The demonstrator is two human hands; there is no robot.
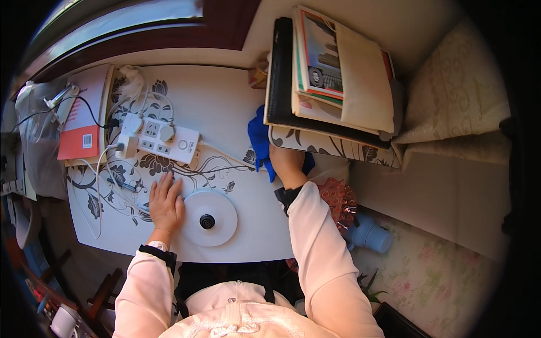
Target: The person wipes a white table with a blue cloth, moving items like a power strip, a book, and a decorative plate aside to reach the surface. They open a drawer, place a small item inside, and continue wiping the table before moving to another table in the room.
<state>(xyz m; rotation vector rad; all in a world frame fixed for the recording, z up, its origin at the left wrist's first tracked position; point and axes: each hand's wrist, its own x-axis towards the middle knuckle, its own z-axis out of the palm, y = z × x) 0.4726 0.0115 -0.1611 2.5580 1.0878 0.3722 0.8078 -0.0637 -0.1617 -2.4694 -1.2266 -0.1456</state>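
My left hand (166, 203) lies flat on the white floral-patterned desk (258, 236), fingers slightly apart, beside a round white kettle base (211, 236) with a black central connector. Under the raised shelf (329, 145) at the right, my right hand (288, 164) is on a blue cloth (260, 133); the shelf's edge hides the fingertips. A white power strip (173, 143) with several plugs lies beyond my left hand, its cable running right towards the blue cloth. A pen (121, 184) rests left of my left hand, among white cords.
Books and folders (310, 101) are stacked on the shelf. At the left are a red-and-white book (82, 139) and a plastic bag (44, 148). A red patterned cloth (338, 200) and a light blue bottle (372, 236) are right of my right forearm. A curtain (460, 101) hangs farther right.
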